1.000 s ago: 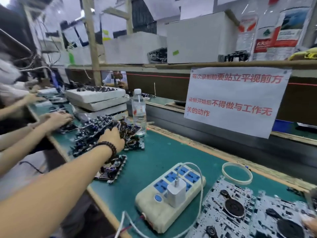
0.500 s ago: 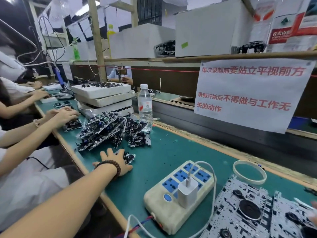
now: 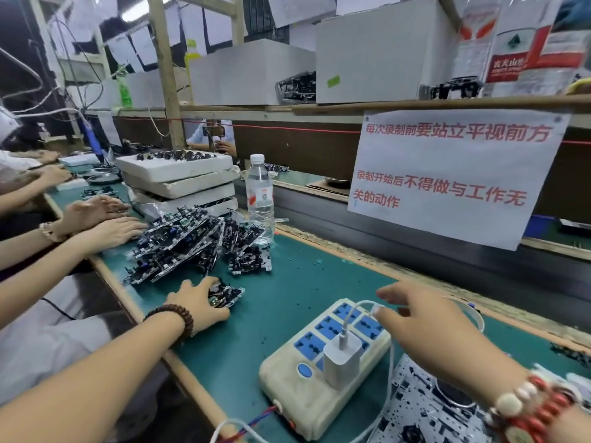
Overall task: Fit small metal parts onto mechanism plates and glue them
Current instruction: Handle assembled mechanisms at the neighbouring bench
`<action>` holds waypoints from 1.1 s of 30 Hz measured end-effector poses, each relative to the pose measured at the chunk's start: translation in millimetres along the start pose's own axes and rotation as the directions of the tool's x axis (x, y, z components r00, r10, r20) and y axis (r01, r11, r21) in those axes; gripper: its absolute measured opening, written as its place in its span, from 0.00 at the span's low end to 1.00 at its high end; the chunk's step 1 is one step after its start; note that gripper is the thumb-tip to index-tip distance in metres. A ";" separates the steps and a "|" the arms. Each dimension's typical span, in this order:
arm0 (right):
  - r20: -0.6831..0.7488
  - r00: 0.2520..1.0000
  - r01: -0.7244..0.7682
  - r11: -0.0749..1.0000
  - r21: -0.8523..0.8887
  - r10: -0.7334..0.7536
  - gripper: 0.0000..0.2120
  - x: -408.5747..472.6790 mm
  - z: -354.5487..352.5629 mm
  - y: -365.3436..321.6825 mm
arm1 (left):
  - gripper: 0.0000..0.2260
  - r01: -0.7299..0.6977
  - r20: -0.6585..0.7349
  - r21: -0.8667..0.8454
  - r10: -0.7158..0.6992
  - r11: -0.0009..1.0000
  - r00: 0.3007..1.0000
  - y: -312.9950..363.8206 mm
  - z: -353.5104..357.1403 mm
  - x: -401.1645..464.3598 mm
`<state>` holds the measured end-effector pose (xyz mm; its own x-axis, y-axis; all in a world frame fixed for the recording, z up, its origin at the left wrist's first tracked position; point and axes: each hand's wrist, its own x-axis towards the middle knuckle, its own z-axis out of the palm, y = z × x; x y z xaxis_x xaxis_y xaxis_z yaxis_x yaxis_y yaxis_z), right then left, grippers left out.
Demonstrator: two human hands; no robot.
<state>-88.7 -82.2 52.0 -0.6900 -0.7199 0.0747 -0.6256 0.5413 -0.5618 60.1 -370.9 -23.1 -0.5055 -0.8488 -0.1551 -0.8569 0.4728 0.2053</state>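
Now left hand [image 3: 200, 303] fingers curl round one mechanism plate [image 3: 227, 296] near the green worktop's [image 3: 287, 302] front edge; right hand [image 3: 425, 321], fingers spread, hovers above one power strip [image 3: 307, 372]; one water bottle [image 3: 259, 199] behind.

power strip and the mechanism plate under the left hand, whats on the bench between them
Head view: only bare green mat between the power strip and the mechanism plate held by the left hand.

A power strip [image 3: 323, 362] with charger [image 3: 341, 359], a water bottle [image 3: 260, 199], a printed sign [image 3: 454, 174].
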 end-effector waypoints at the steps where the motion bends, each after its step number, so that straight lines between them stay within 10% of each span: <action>1: -0.021 0.999 0.028 0.999 0.028 -0.027 0.16 3.8 3.5 -3.7 | 0.31 -0.043 0.001 0.004 0.043 0.999 0.999 2.0 -2.6 -1.1; 9: -0.106 0.974 0.214 0.967 0.139 -0.200 0.12 22.4 22.9 -44.2 | 0.22 -0.257 0.076 0.285 0.245 0.923 0.966 21.2 -25.0 -14.9; 16: -0.003 0.936 0.352 0.932 0.088 -0.353 0.15 37.5 44.2 -76.1 | 0.15 -0.275 0.201 -0.203 0.315 0.940 0.928 27.1 -57.6 -21.6; 20: 0.117 0.920 0.355 0.923 0.149 -0.373 0.30 48.4 62.1 -94.6 | 0.06 -0.064 0.223 -0.839 0.449 0.540 0.865 34.6 -71.9 -35.4; 28: -0.165 0.985 0.124 0.842 0.524 -0.042 0.37 75.2 66.8 -107.1 | 0.08 0.005 0.136 -0.973 0.556 0.230 0.820 36.4 -105.5 -53.5; 33: -0.016 1.000 0.008 0.620 0.785 0.007 0.08 72.0 49.6 -100.1 | 0.15 0.092 0.083 -0.996 0.571 0.013 0.817 48.8 -106.0 -66.1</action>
<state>-57.7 -209.9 72.8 -0.7002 -0.7090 0.0836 -0.1076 -0.0111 -0.9941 62.4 -316.8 99.6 -0.9104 -0.4038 -0.0898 0.0429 -0.3081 0.9504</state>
